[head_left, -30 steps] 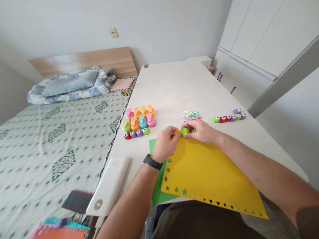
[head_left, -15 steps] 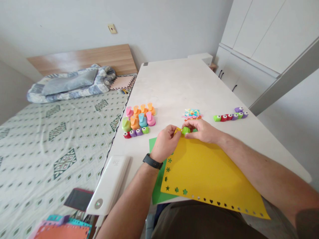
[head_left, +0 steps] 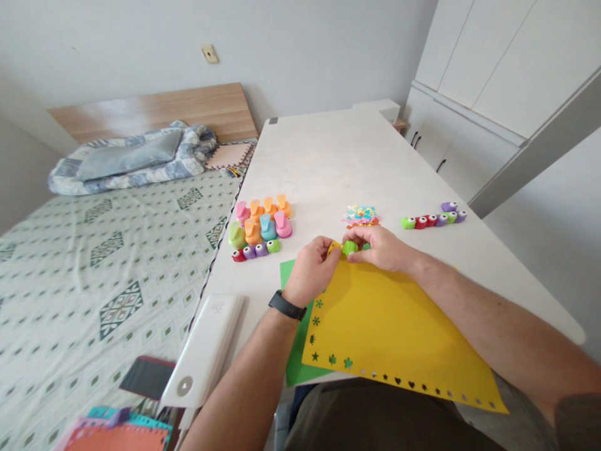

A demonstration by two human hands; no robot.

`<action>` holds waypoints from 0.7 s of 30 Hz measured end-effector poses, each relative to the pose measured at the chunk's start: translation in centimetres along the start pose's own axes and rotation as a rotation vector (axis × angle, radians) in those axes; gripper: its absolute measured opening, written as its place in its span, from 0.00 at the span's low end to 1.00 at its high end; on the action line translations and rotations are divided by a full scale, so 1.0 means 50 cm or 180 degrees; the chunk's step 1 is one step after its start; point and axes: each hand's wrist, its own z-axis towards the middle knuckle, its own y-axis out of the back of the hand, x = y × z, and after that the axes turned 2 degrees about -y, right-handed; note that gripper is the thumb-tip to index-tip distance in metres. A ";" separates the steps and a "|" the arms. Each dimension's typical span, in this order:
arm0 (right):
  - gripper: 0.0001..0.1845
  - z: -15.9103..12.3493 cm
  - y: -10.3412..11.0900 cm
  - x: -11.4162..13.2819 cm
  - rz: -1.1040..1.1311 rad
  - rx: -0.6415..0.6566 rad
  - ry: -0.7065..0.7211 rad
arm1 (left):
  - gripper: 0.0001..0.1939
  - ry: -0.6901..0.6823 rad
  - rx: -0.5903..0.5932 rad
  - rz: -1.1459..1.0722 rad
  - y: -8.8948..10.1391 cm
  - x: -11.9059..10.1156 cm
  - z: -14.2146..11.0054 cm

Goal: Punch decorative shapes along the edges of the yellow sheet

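A small green craft paper punch [head_left: 350,248] sits at the far edge of a yellow sheet of paper [head_left: 389,313], gripped in the fingers of my right hand [head_left: 382,247]. My left hand [head_left: 313,266] pinches the far left corner of that sheet, close beside the punch. Stars, hearts, snowflake-like and other small shapes are cut along the sheet's left and near edges. Beneath it lies a green sheet [head_left: 305,357], showing at the left. The jaw of the punch is partly hidden by my fingers.
Large and small coloured punches [head_left: 253,232] stand in rows at the left. Paper cut-outs [head_left: 361,214] are heaped beyond my hands. Several small punches [head_left: 432,220] line the right. A white power bank [head_left: 206,344] lies at the table's left edge, near a phone [head_left: 148,377].
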 end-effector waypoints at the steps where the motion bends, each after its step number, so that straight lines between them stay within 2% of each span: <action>1: 0.15 0.000 0.000 0.001 -0.0006 -0.0005 -0.0001 | 0.11 -0.0005 -0.0008 0.0012 0.000 0.000 0.000; 11: 0.17 -0.001 0.002 0.001 0.0038 0.0018 -0.0001 | 0.12 0.0120 -0.0054 -0.0096 -0.001 -0.004 -0.001; 21: 0.16 0.000 0.001 0.001 -0.0122 -0.0007 0.0010 | 0.11 -0.0021 -0.0024 -0.0054 -0.003 -0.005 0.001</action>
